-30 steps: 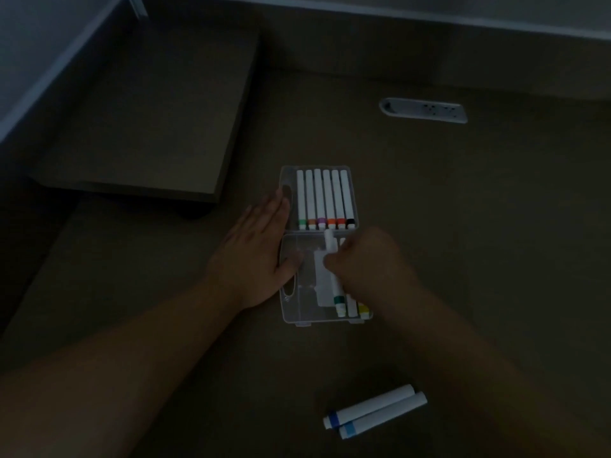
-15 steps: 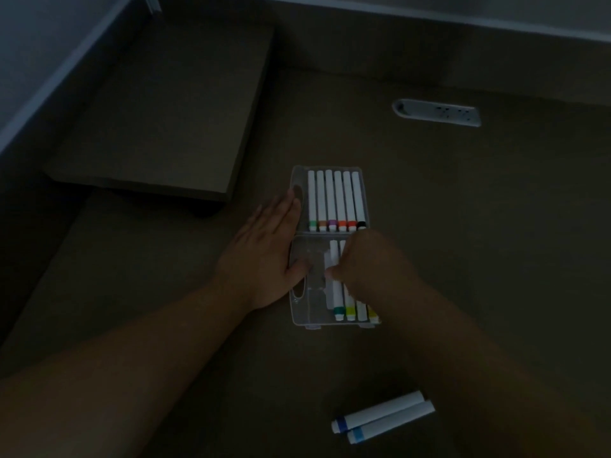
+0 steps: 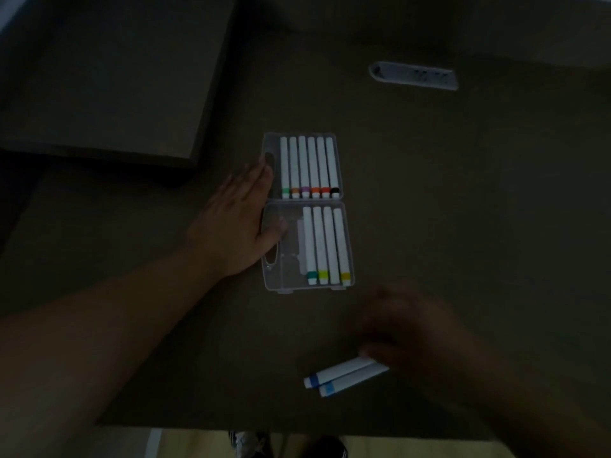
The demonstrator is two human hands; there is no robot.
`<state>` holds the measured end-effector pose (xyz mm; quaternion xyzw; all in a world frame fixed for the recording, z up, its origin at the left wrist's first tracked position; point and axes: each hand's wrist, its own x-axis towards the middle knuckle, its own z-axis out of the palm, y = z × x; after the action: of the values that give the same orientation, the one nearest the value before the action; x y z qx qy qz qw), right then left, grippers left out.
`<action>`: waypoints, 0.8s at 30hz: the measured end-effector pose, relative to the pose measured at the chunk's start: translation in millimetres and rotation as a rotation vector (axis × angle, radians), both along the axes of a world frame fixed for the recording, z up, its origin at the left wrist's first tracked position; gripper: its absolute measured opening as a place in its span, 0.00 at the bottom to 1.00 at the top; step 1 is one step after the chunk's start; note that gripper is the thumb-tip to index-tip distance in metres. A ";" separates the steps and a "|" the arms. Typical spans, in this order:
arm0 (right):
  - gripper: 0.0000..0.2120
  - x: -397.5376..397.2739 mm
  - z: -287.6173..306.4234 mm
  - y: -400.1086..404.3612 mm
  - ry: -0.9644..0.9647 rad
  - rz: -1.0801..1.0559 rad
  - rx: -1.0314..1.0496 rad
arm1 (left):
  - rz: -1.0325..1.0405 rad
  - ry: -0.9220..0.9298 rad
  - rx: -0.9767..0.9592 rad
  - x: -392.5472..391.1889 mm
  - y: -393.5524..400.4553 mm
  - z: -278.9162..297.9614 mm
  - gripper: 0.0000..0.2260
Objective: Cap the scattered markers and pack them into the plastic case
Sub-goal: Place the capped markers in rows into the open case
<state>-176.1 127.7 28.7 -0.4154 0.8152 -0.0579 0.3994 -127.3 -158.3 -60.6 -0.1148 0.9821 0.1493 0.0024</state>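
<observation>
On a dim worktop, two loose blue markers lie nearest the viewer, short of an open plastic case [image 3: 309, 246].

Nearest, the right hand [image 3: 401, 332], blurred, touches the far ends of the dark-blue marker [image 3: 340, 371] and light-blue marker [image 3: 352, 380], which lie side by side; whether its fingers have closed on them cannot be told. Beyond them, the case's near half holds four capped markers [image 3: 325, 244] along its right side, with open space to their left. The left hand [image 3: 236, 223] lies flat, fingers straight, against the case's left edge, bracing it. The case's far half holds six markers [image 3: 309, 166]. Beyond the case sits a power outlet strip [image 3: 413, 75]. Risk: grabbing both markers together in poor light may drop one or roll it off the worktop's near edge.
</observation>
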 end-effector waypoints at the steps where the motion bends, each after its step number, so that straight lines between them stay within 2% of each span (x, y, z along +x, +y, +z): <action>1: 0.16 1.5 -0.3 3.3 0.018 0.072 0.019 | 0.000 0.000 -0.008 0.3 -0.4 0.7 0.40; 3: 0.24 4.8 -2.7 5.9 0.038 0.165 0.037 | -0.009 0.003 -0.017 1.3 -0.3 2.1 0.40; 6: 0.28 10.1 -8.5 2.7 0.056 0.253 0.053 | -0.008 -0.005 -0.008 1.2 -0.3 2.5 0.40; 11: 0.20 9.9 -21.6 5.6 0.090 0.229 0.017 | -0.005 -0.015 -0.013 0.2 0.1 2.9 0.40; 16: 0.17 -0.5 -26.0 12.1 0.157 0.152 -0.015 | 0.012 -0.010 -0.029 -0.2 -0.7 0.8 0.40; 19: 0.16 -13.0 -23.6 20.5 0.215 0.070 -0.043 | 0.002 -0.005 -0.028 0.2 -0.7 0.4 0.40; 24: 0.15 -57.6 -18.7 34.3 0.315 -0.126 0.046 | 0.003 0.014 -0.028 1.5 0.1 0.5 0.39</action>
<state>-233.7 162.0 10.0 -0.3582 0.8932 0.0020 0.2717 -125.8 -158.2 -60.1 -0.1151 0.9839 0.1363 -0.0061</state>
